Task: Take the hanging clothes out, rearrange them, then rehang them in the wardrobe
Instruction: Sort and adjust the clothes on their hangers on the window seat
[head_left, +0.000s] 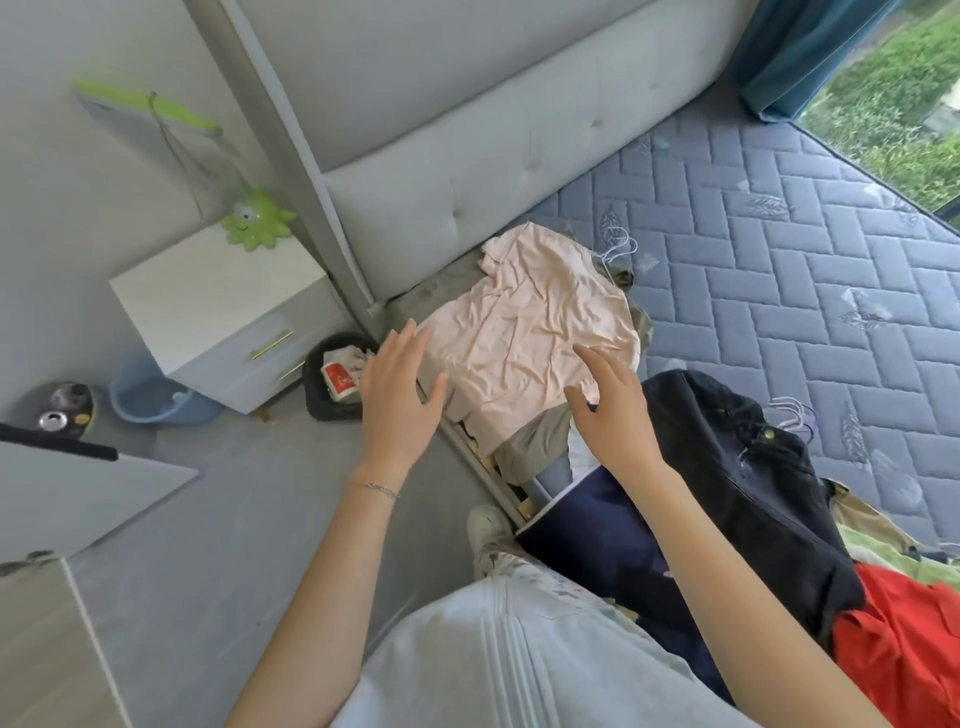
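Head view, looking down: the person's left hand (400, 384) reaches forward at centre frame, palm down. Its fingers are straight and a little apart, over the left edge of a pink shirt (524, 332). A thin bracelet (374, 487) sits on that wrist. The right hand (613, 410) is just right of centre with its fingers loosely curved and apart, gripping nothing, above the shirt's lower right hem. I cannot tell whether either hand actually touches the cloth.

The shirt lies spread and wrinkled on the near corner of the bed, on top of some olive clothing. White wire hangers (618, 248) poke out at its upper right.

A red-and-white carton (337, 379) in the black bin (322, 405) carries a mark too blurred to read.

At far left a blue bucket (150, 395) stands on the grey floor. Beside it is a white nightstand (218, 306) with a green toy (254, 218) on top. The grey padded headboard (493, 150) runs across the upper middle. A blue quilted mattress (779, 234) fills the right side. A dark jacket (748, 467), a navy garment (613, 551) and a red garment (904, 639) are heaped at lower right. A teal curtain (800, 52) hangs at upper right beside a window with greenery outside.
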